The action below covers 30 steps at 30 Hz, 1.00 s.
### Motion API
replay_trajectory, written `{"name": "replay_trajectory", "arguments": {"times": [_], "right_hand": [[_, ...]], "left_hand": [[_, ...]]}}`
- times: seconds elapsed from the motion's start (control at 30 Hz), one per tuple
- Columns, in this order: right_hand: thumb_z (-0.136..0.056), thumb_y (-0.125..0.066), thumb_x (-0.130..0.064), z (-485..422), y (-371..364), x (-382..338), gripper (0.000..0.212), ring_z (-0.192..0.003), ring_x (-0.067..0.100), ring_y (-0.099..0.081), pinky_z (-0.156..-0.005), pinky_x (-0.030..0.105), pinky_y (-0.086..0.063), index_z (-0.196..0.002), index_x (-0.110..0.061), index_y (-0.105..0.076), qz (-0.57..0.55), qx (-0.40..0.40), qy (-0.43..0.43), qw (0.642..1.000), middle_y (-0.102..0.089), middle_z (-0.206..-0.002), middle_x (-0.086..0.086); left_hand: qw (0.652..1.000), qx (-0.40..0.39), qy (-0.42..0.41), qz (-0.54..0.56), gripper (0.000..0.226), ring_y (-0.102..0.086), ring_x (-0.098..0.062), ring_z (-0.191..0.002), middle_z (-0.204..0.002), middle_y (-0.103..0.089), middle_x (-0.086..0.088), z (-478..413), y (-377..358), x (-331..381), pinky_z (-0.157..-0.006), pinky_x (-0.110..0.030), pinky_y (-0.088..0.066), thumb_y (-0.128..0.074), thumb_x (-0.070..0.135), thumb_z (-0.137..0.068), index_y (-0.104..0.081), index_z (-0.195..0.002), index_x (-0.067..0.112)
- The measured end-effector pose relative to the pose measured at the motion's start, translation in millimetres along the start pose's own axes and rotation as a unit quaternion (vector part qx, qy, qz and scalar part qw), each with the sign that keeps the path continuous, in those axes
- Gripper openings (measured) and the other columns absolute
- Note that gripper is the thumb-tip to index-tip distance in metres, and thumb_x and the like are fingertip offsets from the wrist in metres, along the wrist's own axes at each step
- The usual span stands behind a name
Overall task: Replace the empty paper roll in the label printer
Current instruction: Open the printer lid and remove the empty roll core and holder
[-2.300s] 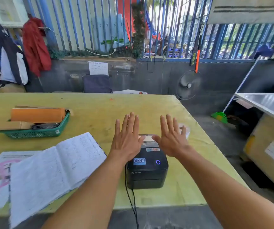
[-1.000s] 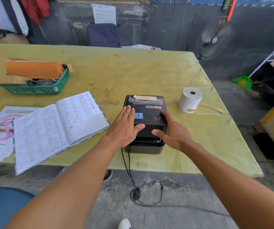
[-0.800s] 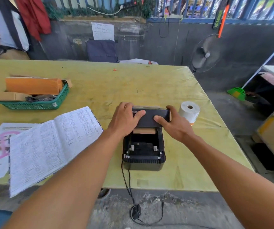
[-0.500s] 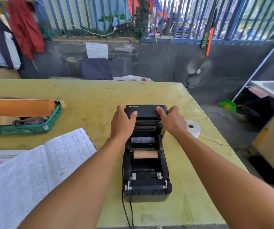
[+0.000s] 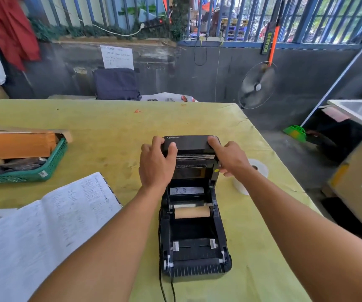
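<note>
The left hand [image 5: 156, 168] and right hand [image 5: 230, 159] clamp their fingers on the printer's [image 5: 195, 247] raised lid [image 5: 191, 143]. The bare core [image 5: 192, 212] lies inside; lifting it out looks next. A new roll [image 5: 259, 170] waits beside the printer on the worktop [image 5: 110, 127].

Both arms reach forward, nearly straight. The left hand [image 5: 156, 165] grips the left end of the lid [image 5: 192, 143], fingers curled over its top. The right hand [image 5: 230, 159] grips the lid's right end.
</note>
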State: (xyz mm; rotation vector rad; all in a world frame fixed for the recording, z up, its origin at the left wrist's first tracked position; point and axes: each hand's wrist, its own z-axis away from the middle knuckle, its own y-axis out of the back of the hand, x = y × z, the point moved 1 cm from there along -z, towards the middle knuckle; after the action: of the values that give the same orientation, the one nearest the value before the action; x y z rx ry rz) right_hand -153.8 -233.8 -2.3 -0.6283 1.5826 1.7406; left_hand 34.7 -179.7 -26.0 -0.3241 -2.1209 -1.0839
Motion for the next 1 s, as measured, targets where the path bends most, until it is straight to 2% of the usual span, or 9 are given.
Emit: {"name": "replay_trajectory", "arguments": {"times": [0.17,0.3,0.4,0.47,0.57,0.63,0.7,0.87,1.0], "right_hand": [[-0.089,-0.037,-0.073,7.5,-0.3,8.5,0.064,-0.072,0.028,-0.070,-0.068,0.043,-0.060,-0.097,-0.012,-0.053,-0.063,0.014,0.031,0.997,-0.068,-0.087,0.010],[-0.100,-0.037,-0.024,16.4,-5.6,45.6,0.026,-0.075,0.033,-0.069,-0.074,0.051,-0.059,-0.101,-0.008,-0.058,-0.082,0.053,0.036,0.995,-0.063,-0.083,0.008],[-0.093,-0.046,-0.008,22.4,-16.2,82.4,0.018,-0.076,0.031,-0.066,-0.077,0.049,-0.060,-0.092,-0.015,-0.063,0.019,-0.036,0.044,0.998,-0.062,-0.074,0.001],[-0.090,-0.051,-0.002,32.2,-20.9,94.7,0.021,-0.074,0.022,-0.060,-0.076,0.037,-0.057,-0.096,-0.018,-0.064,0.096,-0.118,0.067,0.986,-0.057,-0.072,-0.008],[-0.087,-0.061,-0.005,48.1,-29.6,101.9,0.043,-0.074,0.016,-0.058,-0.071,0.026,-0.046,-0.127,-0.020,-0.058,0.183,-0.243,0.090,0.948,-0.058,-0.092,-0.001],[-0.089,-0.070,-0.017,51.6,-36.4,107.3,0.052,-0.097,0.024,-0.062,-0.080,0.028,-0.043,-0.138,-0.021,-0.053,0.199,-0.255,0.096,0.941,-0.064,-0.112,0.008],[-0.091,-0.071,-0.026,51.1,-42.2,111.8,0.053,-0.110,0.029,-0.061,-0.084,0.029,-0.042,-0.141,-0.023,-0.052,0.179,-0.226,0.089,0.953,-0.065,-0.126,0.012],[-0.093,-0.070,-0.029,50.6,-51.9,119.5,0.051,-0.103,0.031,-0.062,-0.081,0.031,-0.043,-0.141,-0.022,-0.054,0.151,-0.195,0.089,0.965,-0.068,-0.118,0.013],[-0.093,-0.068,-0.033,50.9,-41.2,114.1,0.044,-0.075,0.015,-0.056,-0.072,0.029,-0.043,-0.134,-0.018,-0.060,0.071,-0.179,0.088,0.977,-0.058,-0.081,-0.005]], "left_hand": [[1.000,0.024,0.002,0.004,0.039,-0.057,-0.025,-0.086,-0.106,-0.053,-0.005,6.2,-4.9,-1.3,-0.063,-0.029,-0.037,-0.041,0.051,-0.095,-0.053,-0.121,0.025],[0.998,0.027,0.008,0.065,0.040,-0.054,-0.017,-0.088,-0.110,-0.061,-0.002,20.0,2.1,-12.7,-0.077,-0.030,-0.040,-0.041,0.038,-0.099,-0.050,-0.131,0.015],[0.999,-0.014,0.026,0.030,0.033,-0.057,-0.023,-0.094,-0.116,-0.062,-0.005,45.9,5.5,-38.3,-0.079,-0.033,-0.043,-0.042,0.014,-0.097,-0.049,-0.129,0.012],[0.990,-0.135,-0.016,-0.050,0.041,-0.060,-0.027,-0.098,-0.126,-0.055,-0.005,65.1,3.9,-55.6,-0.075,-0.035,-0.047,-0.048,0.004,-0.091,-0.047,-0.130,0.015],[0.930,-0.323,-0.108,-0.141,0.057,-0.055,-0.021,-0.104,-0.135,-0.040,-0.003,86.5,-3.2,-75.4,-0.077,-0.035,-0.054,-0.056,0.004,-0.082,-0.039,-0.134,0.018],[0.914,-0.349,-0.121,-0.168,0.056,-0.048,-0.017,-0.111,-0.135,-0.036,-0.001,94.5,-8.3,-81.3,-0.079,-0.032,-0.053,-0.059,0.016,-0.084,-0.038,-0.136,0.017],[0.926,-0.320,-0.117,-0.162,0.052,-0.044,-0.018,-0.119,-0.135,-0.037,-0.003,98.4,-12.8,-83.0,-0.085,-0.030,-0.050,-0.059,0.030,-0.091,-0.042,-0.137,0.013],[0.947,-0.264,-0.105,-0.148,0.043,-0.044,-0.022,-0.115,-0.123,-0.050,-0.006,99.4,-18.2,-86.9,-0.090,-0.034,-0.048,-0.058,0.035,-0.095,-0.056,-0.132,0.013],[0.955,-0.267,-0.065,-0.109,0.034,-0.048,-0.021,-0.105,-0.113,-0.050,-0.003,92.2,-14.4,-80.6,-0.086,-0.033,-0.045,-0.054,0.037,-0.096,-0.059,-0.119,0.012]]}}
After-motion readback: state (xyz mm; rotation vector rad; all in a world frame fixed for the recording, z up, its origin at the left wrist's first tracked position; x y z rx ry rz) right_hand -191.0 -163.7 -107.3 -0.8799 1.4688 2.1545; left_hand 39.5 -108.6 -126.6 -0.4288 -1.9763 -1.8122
